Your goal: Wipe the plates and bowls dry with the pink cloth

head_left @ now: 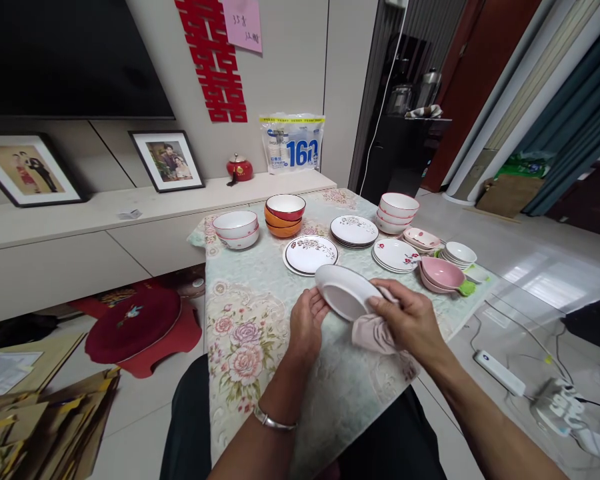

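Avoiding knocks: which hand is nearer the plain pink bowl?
Right. The right hand is front-left of the plain pink bowl; the left hand farther off, at the left edge of the held plate.

Home living room, wall-mounted television [70,60], framed couple portraits [170,160], floral tablecloth [247,353], teal curtain [575,127]

The left hand [307,323] supports one edge of a tilted white plate [347,292]; the right hand [407,313] grips its other side with a pink cloth [375,333]. Beyond them, stacked bowls [237,230] and patterned plates [355,230] stand on the flowered table [250,300].
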Available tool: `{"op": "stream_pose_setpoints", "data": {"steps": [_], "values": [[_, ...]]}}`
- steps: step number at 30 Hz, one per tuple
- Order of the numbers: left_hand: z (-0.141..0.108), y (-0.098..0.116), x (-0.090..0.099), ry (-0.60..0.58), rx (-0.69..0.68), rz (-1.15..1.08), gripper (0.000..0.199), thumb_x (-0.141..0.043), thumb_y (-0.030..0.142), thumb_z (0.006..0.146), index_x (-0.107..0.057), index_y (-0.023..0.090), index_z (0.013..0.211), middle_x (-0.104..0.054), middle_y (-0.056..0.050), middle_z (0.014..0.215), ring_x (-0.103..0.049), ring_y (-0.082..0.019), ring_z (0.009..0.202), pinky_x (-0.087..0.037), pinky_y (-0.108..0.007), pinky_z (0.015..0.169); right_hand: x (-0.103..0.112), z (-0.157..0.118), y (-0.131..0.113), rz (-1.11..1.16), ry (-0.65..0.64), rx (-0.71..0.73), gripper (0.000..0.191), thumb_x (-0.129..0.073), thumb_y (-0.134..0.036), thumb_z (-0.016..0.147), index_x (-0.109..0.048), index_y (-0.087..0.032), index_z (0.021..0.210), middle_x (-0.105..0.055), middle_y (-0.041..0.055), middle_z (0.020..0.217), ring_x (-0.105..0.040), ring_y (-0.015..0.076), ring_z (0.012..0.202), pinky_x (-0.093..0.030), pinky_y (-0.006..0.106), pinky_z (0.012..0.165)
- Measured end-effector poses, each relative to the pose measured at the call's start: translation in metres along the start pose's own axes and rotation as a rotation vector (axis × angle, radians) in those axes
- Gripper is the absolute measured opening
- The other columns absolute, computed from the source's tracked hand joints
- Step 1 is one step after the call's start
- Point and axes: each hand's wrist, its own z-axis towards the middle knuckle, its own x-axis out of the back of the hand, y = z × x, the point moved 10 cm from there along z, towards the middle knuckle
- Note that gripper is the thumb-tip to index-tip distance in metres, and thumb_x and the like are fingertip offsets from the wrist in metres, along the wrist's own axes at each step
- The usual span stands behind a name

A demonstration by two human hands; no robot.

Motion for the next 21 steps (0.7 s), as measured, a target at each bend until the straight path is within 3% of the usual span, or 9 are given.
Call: {"op": "stream_pose_setpoints", "data": {"steps": [3,5,8,12,15,19,21], "values": [[-0.001,0.005,-0.001,-0.013,-0.028,0.040,0.032,-0.055,0.039,0.090,-0.068,0.010,0.095,-0.072,-0.015,0.102,-0.068,-0.018,0.090,-0.051,-0.030,0.087,0.009,0.011,0.053,0.333,0.061,-0.362,0.040,-0.080,-0.041,0.065,-0.070,-0.021,0.098,-0.071,0.0003,0.077,-0.062,0.0174,0.061,-0.050,0.029,0.057],[-0.001,0.007,-0.004,-0.049,-0.042,0.072,0.034,-0.066,0.043,0.082,-0.068,0.012,0.093,-0.072,-0.012,0.097,-0.067,-0.017,0.084,-0.051,-0.029,0.080,0.008,0.012,0.080,0.501,0.094,-0.499,0.044,-0.084,-0.039,0.058,-0.069,-0.020,0.095,-0.070,-0.0003,0.072,-0.063,0.0170,0.058,-0.051,0.030,0.056],[-0.002,0.003,-0.006,-0.099,-0.012,0.105,0.043,-0.082,0.040,0.064,-0.067,0.013,0.093,-0.072,-0.009,0.091,-0.066,-0.018,0.076,-0.050,-0.031,0.071,0.000,0.010,0.106,0.633,0.077,-0.580,0.040,-0.086,-0.034,0.055,-0.068,-0.019,0.088,-0.071,0.0008,0.072,-0.065,0.0180,0.060,-0.053,0.030,0.058],[-0.002,-0.006,-0.005,-0.135,0.038,0.098,0.046,-0.087,0.022,0.050,-0.065,0.012,0.090,-0.072,-0.010,0.088,-0.066,-0.020,0.077,-0.051,-0.034,0.075,-0.016,0.004,0.127,0.626,0.002,-0.608,0.039,-0.083,-0.038,0.061,-0.067,-0.018,0.090,-0.071,0.0022,0.074,-0.064,0.0183,0.060,-0.053,0.031,0.058],[-0.003,-0.012,-0.002,-0.124,0.086,0.094,0.043,-0.086,0.019,0.050,-0.065,0.011,0.087,-0.073,-0.012,0.088,-0.066,-0.022,0.076,-0.051,-0.037,0.075,-0.008,0.008,0.133,0.354,-0.025,-0.531,0.042,-0.076,-0.046,0.069,-0.068,-0.016,0.097,-0.072,0.0044,0.080,-0.064,0.0203,0.066,-0.052,0.034,0.064],[-0.003,-0.016,0.004,-0.077,0.111,0.122,0.040,-0.086,0.017,0.050,-0.065,0.011,0.083,-0.072,-0.011,0.082,-0.065,-0.021,0.071,-0.051,-0.037,0.073,0.022,0.032,0.103,-0.402,0.038,-0.147,0.035,-0.058,-0.042,0.083,-0.070,-0.014,0.101,-0.072,0.0123,0.100,-0.063,0.0277,0.092,-0.047,0.041,0.083],[-0.003,-0.016,0.005,-0.066,0.110,0.125,0.038,-0.086,0.017,0.049,-0.064,0.011,0.080,-0.072,-0.010,0.078,-0.064,-0.020,0.068,-0.051,-0.036,0.071,0.024,0.039,0.088,-0.604,0.062,-0.009,0.036,-0.050,-0.037,0.089,-0.069,-0.012,0.107,-0.070,0.0165,0.107,-0.062,0.0295,0.099,-0.045,0.041,0.088]]}}
